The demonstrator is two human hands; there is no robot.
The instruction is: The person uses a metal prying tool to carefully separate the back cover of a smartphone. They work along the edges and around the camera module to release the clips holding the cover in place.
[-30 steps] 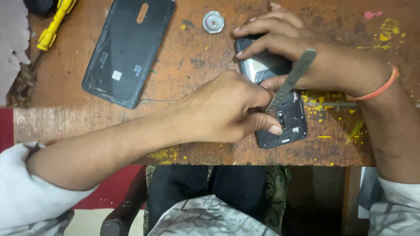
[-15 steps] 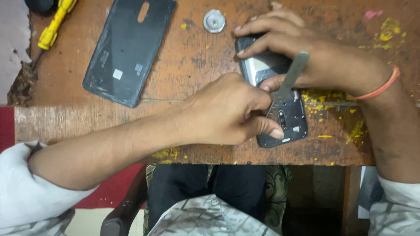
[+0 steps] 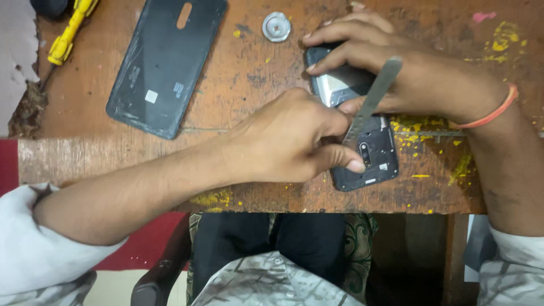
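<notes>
Opened phone (image 3: pixel 368 156), back up on wooden table (image 3: pixel 238 85). Left hand (image 3: pixel 289 141) curled, pinching metal pry tool (image 3: pixel 371 99); right hand (image 3: pixel 391 73) flat, pressing phone. Positions unchanged since earlier; prying continuing, no visible progress.

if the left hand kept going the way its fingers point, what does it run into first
The left hand points rightward and already touches the opened phone. Just beyond lie the metal tool and the right hand, though depth is hard to judge.
</notes>
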